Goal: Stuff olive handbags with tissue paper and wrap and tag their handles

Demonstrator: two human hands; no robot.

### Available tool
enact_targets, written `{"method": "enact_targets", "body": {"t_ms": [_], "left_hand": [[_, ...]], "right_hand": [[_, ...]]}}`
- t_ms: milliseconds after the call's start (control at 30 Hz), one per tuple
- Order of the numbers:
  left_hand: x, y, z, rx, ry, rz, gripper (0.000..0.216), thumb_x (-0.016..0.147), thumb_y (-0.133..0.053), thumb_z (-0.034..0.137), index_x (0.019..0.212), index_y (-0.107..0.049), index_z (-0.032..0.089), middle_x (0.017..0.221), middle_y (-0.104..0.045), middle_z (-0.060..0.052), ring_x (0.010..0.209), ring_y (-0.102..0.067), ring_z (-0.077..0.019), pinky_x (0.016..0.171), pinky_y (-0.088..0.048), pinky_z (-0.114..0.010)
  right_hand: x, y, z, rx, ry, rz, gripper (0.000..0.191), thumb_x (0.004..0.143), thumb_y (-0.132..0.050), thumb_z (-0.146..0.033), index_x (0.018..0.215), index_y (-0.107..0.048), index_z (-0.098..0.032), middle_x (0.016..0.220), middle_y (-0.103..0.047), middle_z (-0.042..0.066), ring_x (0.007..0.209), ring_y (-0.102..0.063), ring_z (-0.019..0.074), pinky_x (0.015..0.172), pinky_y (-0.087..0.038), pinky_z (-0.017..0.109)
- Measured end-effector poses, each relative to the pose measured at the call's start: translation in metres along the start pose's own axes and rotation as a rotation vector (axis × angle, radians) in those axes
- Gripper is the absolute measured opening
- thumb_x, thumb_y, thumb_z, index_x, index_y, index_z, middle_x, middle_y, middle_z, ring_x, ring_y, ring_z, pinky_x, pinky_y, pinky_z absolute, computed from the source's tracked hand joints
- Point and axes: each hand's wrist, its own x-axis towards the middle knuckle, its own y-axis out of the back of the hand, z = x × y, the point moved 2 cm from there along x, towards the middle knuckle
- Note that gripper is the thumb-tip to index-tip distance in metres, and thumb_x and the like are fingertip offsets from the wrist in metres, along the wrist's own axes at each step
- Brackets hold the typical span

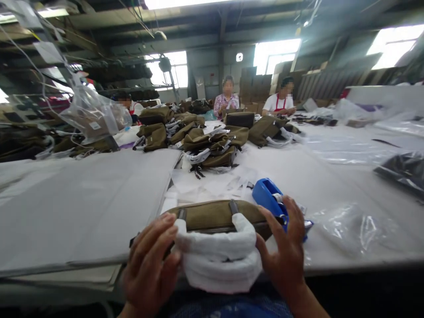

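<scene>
An olive-brown fabric bag (215,215) lies at the near edge of the white table (331,185), its handle wrapped in white foam sheet (220,256). My left hand (150,265) rests against the bag's left end and the white wrap, fingers curved but apart. On the right end my right hand (286,249) presses against the bag with fingers spread. A blue tape dispenser (266,196) sits just behind my right hand.
Piles of the same olive bags (212,143) cover the middle of the table. Large white sheets (82,198) lie at left, clear plastic bags (357,225) at right. Three people sit at the far side. A hanging plastic bag (94,112) is at upper left.
</scene>
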Motion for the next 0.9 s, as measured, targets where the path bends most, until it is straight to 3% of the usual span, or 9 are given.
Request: {"method": "enact_targets", "body": {"t_ms": [67,133,200,300,467,600,733,833,900], "left_hand": [[0.004,-0.005,0.009,-0.043,-0.160,-0.013,0.053,0.091,-0.057,0.005,0.141,-0.055,0.023,0.117,-0.068,-0.008,0.111,-0.064,-0.0245,0.089,-0.060,-0.040],[0.011,-0.014,0.007,-0.027,-0.207,0.037,0.051,0.088,-0.060,0.002,0.134,-0.060,0.025,0.104,-0.068,-0.006,0.100,-0.066,-0.0228,0.080,-0.061,-0.037],[0.022,-0.024,0.000,0.050,-0.187,0.146,0.048,0.085,-0.063,0.000,0.126,-0.063,0.026,0.099,-0.068,-0.006,0.094,-0.067,-0.0219,0.079,-0.060,-0.037],[0.045,-0.041,-0.009,0.108,-0.125,0.244,0.045,0.085,-0.064,-0.003,0.121,-0.064,0.023,0.102,-0.069,-0.006,0.095,-0.067,-0.0206,0.086,-0.057,-0.036],[0.073,-0.059,-0.012,0.025,-0.152,-0.094,0.032,0.095,-0.061,0.013,0.126,-0.061,0.017,0.120,-0.069,-0.013,0.114,-0.065,-0.0252,0.098,-0.053,-0.041],[0.077,-0.060,-0.015,0.138,-0.205,-0.060,0.038,0.091,-0.069,0.013,0.128,-0.061,0.018,0.114,-0.073,-0.011,0.106,-0.069,-0.0228,0.095,-0.055,-0.036],[0.086,-0.054,-0.019,0.109,-0.164,-0.135,0.026,0.095,-0.063,0.017,0.120,-0.068,0.020,0.108,-0.077,-0.009,0.100,-0.073,-0.0222,0.091,-0.057,-0.033],[0.097,-0.044,-0.024,-0.142,-0.004,-0.415,0.022,0.099,-0.056,0.025,0.110,-0.074,0.019,0.099,-0.078,-0.007,0.090,-0.074,-0.0195,0.083,-0.057,-0.027],[0.100,-0.039,-0.030,-0.448,0.242,-0.757,0.029,0.100,-0.053,0.037,0.100,-0.075,0.017,0.084,-0.077,-0.006,0.073,-0.072,-0.0164,0.067,-0.056,-0.022]], "right_hand": [[0.001,0.004,-0.015,0.181,0.150,0.028,0.035,0.098,-0.053,-0.023,0.131,-0.063,-0.023,0.141,-0.053,0.013,0.135,-0.048,0.0342,0.114,-0.038,0.056],[0.000,0.001,-0.023,0.405,0.224,0.033,0.040,0.098,-0.047,-0.015,0.135,-0.060,-0.020,0.123,-0.063,0.012,0.116,-0.061,0.0262,0.099,-0.054,0.043],[0.000,-0.009,-0.024,0.585,0.127,0.072,0.043,0.101,-0.041,-0.020,0.143,-0.051,-0.019,0.123,-0.062,0.013,0.114,-0.062,0.0253,0.092,-0.058,0.041],[0.013,-0.030,-0.018,0.660,-0.065,0.140,0.045,0.104,-0.043,-0.034,0.148,-0.044,-0.022,0.136,-0.054,0.015,0.129,-0.054,0.0304,0.102,-0.053,0.051],[0.051,-0.049,-0.015,0.395,-0.026,0.054,0.037,0.095,-0.065,-0.021,0.132,-0.061,-0.024,0.119,-0.069,0.009,0.111,-0.066,0.0233,0.098,-0.056,0.037],[0.061,-0.050,-0.015,0.426,-0.061,0.076,0.025,0.096,-0.064,-0.019,0.120,-0.069,-0.023,0.109,-0.074,0.007,0.099,-0.071,0.0202,0.091,-0.059,0.032],[0.064,-0.046,-0.015,0.522,-0.194,-0.032,0.019,0.098,-0.061,-0.026,0.111,-0.074,-0.022,0.103,-0.076,0.007,0.092,-0.072,0.0209,0.087,-0.058,0.032],[0.069,-0.043,-0.005,0.786,-0.413,-0.296,0.022,0.096,-0.064,-0.037,0.106,-0.076,-0.021,0.096,-0.076,0.005,0.086,-0.071,0.0194,0.080,-0.057,0.029],[0.070,-0.043,0.002,1.047,-0.572,-0.547,0.030,0.091,-0.068,-0.046,0.099,-0.076,-0.018,0.085,-0.074,0.005,0.075,-0.068,0.0170,0.068,-0.055,0.026]]}}
